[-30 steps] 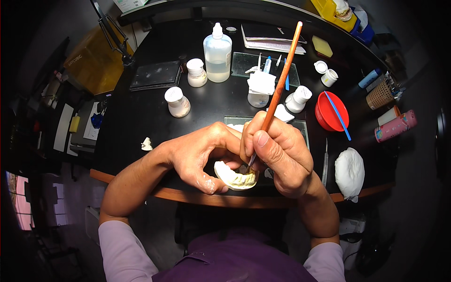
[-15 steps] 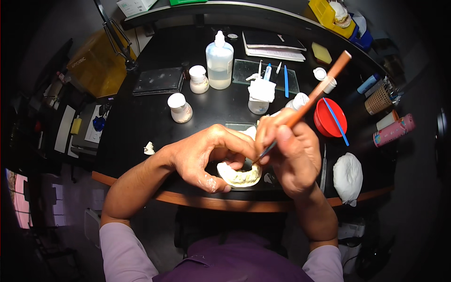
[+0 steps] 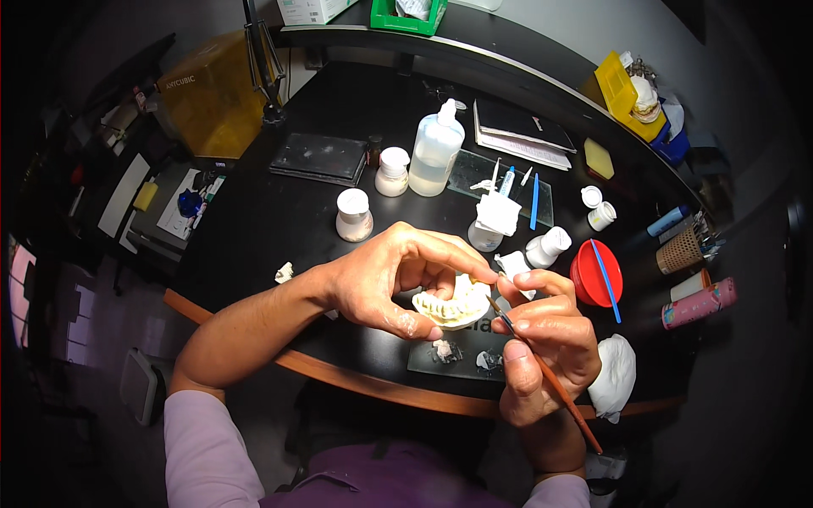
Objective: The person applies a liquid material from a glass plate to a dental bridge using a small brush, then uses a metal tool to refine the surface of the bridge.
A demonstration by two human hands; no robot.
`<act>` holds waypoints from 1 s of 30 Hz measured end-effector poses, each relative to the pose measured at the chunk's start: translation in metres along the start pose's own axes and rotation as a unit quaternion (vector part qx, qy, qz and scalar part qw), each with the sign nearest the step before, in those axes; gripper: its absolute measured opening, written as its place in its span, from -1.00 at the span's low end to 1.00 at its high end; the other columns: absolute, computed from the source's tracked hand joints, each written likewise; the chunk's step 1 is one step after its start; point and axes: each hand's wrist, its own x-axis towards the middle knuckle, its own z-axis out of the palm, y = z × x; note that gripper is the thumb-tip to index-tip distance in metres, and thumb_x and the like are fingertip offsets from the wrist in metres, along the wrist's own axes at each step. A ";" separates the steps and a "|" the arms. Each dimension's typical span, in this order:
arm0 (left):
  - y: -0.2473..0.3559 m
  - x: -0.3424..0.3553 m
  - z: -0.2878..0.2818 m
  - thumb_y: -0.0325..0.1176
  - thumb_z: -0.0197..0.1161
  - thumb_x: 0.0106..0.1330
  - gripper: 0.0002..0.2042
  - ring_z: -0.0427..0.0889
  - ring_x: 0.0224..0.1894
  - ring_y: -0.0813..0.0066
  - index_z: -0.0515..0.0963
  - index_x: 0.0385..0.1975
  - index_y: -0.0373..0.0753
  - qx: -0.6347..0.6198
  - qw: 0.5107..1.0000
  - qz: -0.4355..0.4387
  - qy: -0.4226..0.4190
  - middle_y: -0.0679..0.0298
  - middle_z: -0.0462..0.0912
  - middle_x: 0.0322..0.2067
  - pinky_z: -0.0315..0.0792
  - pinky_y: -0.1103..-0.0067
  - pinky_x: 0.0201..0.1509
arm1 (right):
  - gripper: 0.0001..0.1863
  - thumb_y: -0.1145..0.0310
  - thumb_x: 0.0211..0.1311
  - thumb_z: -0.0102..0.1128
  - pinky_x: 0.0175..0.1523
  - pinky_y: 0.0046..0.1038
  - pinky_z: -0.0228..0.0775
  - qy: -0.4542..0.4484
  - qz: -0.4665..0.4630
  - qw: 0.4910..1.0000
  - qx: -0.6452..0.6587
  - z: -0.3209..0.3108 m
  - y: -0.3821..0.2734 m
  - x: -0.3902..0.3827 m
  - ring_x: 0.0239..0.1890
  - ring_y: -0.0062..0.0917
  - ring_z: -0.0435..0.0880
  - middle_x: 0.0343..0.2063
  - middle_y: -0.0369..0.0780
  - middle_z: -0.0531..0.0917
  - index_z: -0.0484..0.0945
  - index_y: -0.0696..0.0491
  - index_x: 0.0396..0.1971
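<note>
A pale yellow horseshoe-shaped dental cast (image 3: 450, 315) with a row of teeth is held over the table. My left hand (image 3: 373, 284) grips it, thumb at the near edge and fingers behind, some hidden by the cast. In my right hand (image 3: 550, 339) is a thin paintbrush (image 3: 555, 385) with a reddish-brown handle pointing down and right. The brush's dark tip lies at the cast's right end; whether it touches is unclear. Beneath the hands, a dark slab (image 3: 423, 362) bears small heaps of pale and grey material. White smears mark my left thumb.
Behind the hands stand white-capped jars (image 3: 353, 216), a clear bottle (image 3: 436, 152) and a jar topped with folded white tissue (image 3: 497, 213). On the right are a red bowl (image 3: 584, 275) with a blue stick across it, a white lump (image 3: 613, 377) and a pink bottle (image 3: 699, 303).
My right hand has turned over, swinging the brush handle from up-right to down-right. The cast is now tilted differently in my left hand. The whole view has also shifted.
</note>
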 end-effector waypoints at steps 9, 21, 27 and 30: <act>-0.003 0.003 0.002 -0.49 0.54 -0.04 -0.29 0.62 -0.04 0.54 0.56 0.24 -0.46 0.008 1.000 0.026 -0.004 0.01 0.58 0.21 0.46 0.63 -0.06 | -0.77 0.62 0.10 0.25 0.15 -0.19 0.64 0.019 0.001 0.999 0.049 0.003 0.002 -0.001 0.09 -0.16 0.62 -0.39 -0.10 0.69 0.53 0.16 -0.21; -0.001 0.003 0.002 -0.49 0.53 -0.05 -0.29 0.59 -0.09 0.55 0.56 0.24 -0.47 0.015 1.000 0.023 0.004 0.01 0.58 0.19 0.46 0.62 -0.08 | -0.80 0.65 0.08 0.21 0.12 -0.23 0.72 0.023 0.006 0.998 0.056 0.005 0.000 0.001 0.09 -0.16 0.62 -0.40 -0.10 0.65 0.53 0.19 -0.25; -0.002 0.003 0.002 -0.48 0.53 -0.05 -0.29 0.59 -0.10 0.55 0.56 0.24 -0.47 0.025 0.999 0.030 0.003 0.00 0.58 0.19 0.46 0.61 -0.08 | -0.79 0.65 0.07 0.22 0.12 -0.23 0.69 0.015 -0.001 0.999 0.047 0.004 0.001 0.000 0.07 -0.17 0.63 -0.42 -0.10 0.65 0.54 0.18 -0.25; -0.003 0.003 0.002 -0.48 0.54 -0.06 -0.29 0.59 -0.10 0.54 0.57 0.24 -0.48 0.025 0.999 0.033 0.004 0.00 0.58 0.20 0.47 0.60 -0.08 | -0.79 0.65 0.06 0.22 0.12 -0.21 0.67 0.012 -0.005 0.999 0.040 0.004 0.001 0.000 0.05 -0.17 0.64 -0.43 -0.11 0.66 0.54 0.18 -0.26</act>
